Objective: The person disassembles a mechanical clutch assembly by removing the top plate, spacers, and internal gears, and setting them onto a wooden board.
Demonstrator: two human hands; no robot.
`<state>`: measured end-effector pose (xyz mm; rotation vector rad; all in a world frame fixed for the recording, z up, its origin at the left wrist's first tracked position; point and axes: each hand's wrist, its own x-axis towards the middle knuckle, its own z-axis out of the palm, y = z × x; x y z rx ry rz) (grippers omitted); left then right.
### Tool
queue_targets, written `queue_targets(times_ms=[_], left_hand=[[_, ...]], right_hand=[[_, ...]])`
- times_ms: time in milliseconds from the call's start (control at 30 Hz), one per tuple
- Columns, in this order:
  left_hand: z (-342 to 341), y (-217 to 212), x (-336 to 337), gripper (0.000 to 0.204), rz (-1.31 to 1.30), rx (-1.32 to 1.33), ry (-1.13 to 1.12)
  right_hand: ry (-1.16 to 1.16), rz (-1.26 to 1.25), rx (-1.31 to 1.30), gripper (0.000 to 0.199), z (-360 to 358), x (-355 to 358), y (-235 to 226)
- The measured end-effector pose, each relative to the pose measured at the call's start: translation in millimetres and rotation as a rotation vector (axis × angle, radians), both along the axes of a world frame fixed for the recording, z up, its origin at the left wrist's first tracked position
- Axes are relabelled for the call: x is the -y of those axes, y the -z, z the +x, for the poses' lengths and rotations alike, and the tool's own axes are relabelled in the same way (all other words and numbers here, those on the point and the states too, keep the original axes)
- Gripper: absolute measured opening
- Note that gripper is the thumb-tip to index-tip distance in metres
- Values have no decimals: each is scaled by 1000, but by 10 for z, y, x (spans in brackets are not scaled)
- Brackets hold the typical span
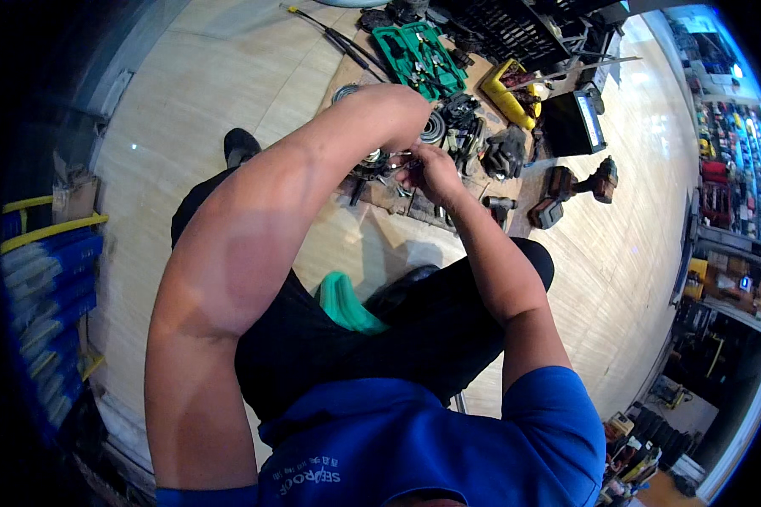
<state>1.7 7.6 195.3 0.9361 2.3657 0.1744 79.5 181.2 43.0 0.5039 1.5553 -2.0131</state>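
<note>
My left hand (404, 114) bends down over a cluster of metal parts, and its fingers are mostly hidden behind the hand and wrist. Close beside it, my right hand (436, 176) has its fingers curled together at a small dark metal part (406, 164). What exactly the right fingers grip is too small to make out. Just past the hands lies a round grooved metal piece (432, 128), among several dark mechanical parts (465, 127). The parts lie on a brown board (414, 205) on the floor.
Beyond the parts are an open green tool case (418, 63), a yellow tray (511, 106) of reddish-brown pieces and a black crate (511, 34). To the right stand a black box (571, 125) and a cordless power tool (596, 182). Green cloth (347, 304) hangs between my legs.
</note>
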Motion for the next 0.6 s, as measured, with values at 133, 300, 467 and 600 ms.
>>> queue_targets(times_ms=[133, 300, 467, 600], left_hand=[[4, -46, 12, 43, 4, 6, 5], [16, 19, -1, 45, 32, -33, -10], [2, 37, -55, 43, 81, -61, 5], [54, -74, -25, 40, 70, -43, -1]], right_hand=[[-42, -40, 30, 33, 29, -32, -54], [-77, -219, 30, 36, 26, -129, 144], [-275, -14, -225, 31, 90, -190, 195], [-455, 589, -738, 25, 173, -71, 174]])
